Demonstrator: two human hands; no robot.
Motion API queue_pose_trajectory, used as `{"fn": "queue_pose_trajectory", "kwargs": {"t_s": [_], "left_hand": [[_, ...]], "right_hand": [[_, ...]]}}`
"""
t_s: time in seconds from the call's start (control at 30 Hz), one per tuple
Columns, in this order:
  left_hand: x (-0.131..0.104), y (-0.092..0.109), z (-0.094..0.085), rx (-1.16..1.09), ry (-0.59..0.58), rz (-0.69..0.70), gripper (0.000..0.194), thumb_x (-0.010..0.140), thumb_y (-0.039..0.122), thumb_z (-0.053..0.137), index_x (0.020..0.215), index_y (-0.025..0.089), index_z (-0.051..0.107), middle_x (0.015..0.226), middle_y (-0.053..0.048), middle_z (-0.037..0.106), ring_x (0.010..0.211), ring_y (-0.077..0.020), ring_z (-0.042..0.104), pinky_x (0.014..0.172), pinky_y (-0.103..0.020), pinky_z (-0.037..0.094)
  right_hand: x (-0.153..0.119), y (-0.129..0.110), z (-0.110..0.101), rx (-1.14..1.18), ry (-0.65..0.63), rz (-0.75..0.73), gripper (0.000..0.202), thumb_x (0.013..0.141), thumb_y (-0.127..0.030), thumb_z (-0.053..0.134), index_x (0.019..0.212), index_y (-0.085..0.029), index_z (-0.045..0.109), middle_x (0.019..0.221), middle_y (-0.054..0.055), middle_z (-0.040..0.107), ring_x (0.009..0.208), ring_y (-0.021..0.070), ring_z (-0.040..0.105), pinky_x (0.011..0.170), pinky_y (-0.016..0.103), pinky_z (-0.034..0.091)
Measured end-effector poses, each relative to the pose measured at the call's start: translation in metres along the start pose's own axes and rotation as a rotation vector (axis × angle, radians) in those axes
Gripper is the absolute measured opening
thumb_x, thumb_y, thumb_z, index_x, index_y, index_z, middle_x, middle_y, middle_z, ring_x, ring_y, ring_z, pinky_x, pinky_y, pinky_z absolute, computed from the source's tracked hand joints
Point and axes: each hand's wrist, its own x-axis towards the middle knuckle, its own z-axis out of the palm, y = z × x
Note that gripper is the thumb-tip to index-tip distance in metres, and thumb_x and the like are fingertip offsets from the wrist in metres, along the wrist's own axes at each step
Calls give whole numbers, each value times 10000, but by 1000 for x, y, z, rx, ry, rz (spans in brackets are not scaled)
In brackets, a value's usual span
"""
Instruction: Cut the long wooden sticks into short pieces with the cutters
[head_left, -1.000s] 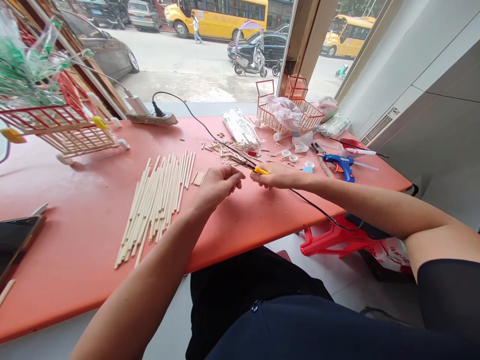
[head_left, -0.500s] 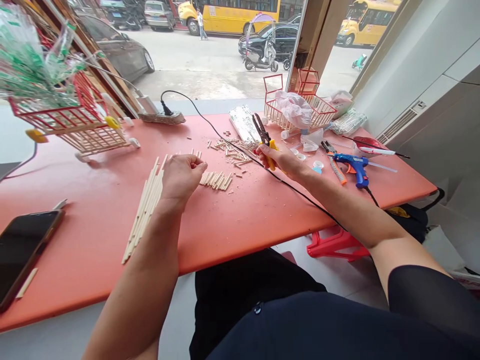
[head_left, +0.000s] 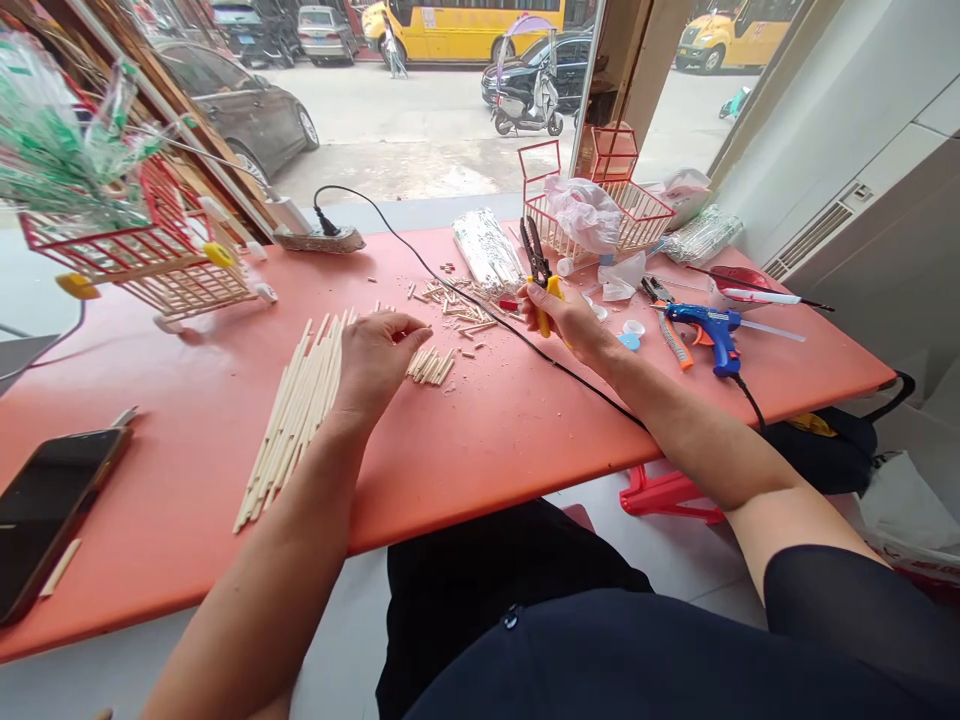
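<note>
Right hand [head_left: 561, 318] is gripping the yellow-handled pliers [head_left: 540, 270] at upper centre; left hand [head_left: 379, 362], its grip unclear, is overlapping long sticks [head_left: 289, 425] left of centre. Bare tabletop [head_left: 465, 455] is extending to the front edge [head_left: 480, 506], lower centre.

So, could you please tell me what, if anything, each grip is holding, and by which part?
The right grip holds the pliers by their yellow handles. Whether the left grip holds anything cannot be told from this view.
</note>
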Motion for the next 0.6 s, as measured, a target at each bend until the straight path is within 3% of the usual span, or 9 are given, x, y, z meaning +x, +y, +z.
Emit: {"fn": "queue_pose_trajectory", "kwargs": {"t_s": [0.23,0.33,0.43,0.53,0.6], "left_hand": [[16,32,24,53,-163,191,152,770,177,729,628,232,732,724,-37,743,756,-240,680,811,-352,505],[30,34,41,173,-170,252,206,755,119,698,584,233,684,746,-73,744,787,-268,680,805,-366,494],[42,33,57,356,-197,221,238,750,63,673,576,222,637,828,-124,758,843,-301,689,769,-377,478],[47,33,64,483,-251,208,237,758,25,669,613,209,632,878,-149,752,883,-319,691,734,-377,465],[45,34,63,498,-269,282,215,805,28,667,676,200,662,907,-147,746,900,-312,684,713,-368,460]], "right_hand": [[-4,-8,-4,-4,38,-34,276,1006,-458,730,966,-207,621,831,-6,637,696,107,578,657,239,510],[-5,-6,-1,-7,23,-55,289,996,-451,741,925,-201,615,826,-3,629,685,104,573,658,241,502],[-4,-3,1,-21,23,-79,293,1003,-438,728,897,-192,608,825,2,635,697,102,581,670,236,502],[-3,-1,1,-59,18,-69,286,990,-437,738,918,-189,614,818,-1,647,696,104,579,670,229,504],[-2,0,1,-90,14,-60,267,980,-418,743,932,-189,614,812,-9,637,685,103,560,656,224,498]]}}
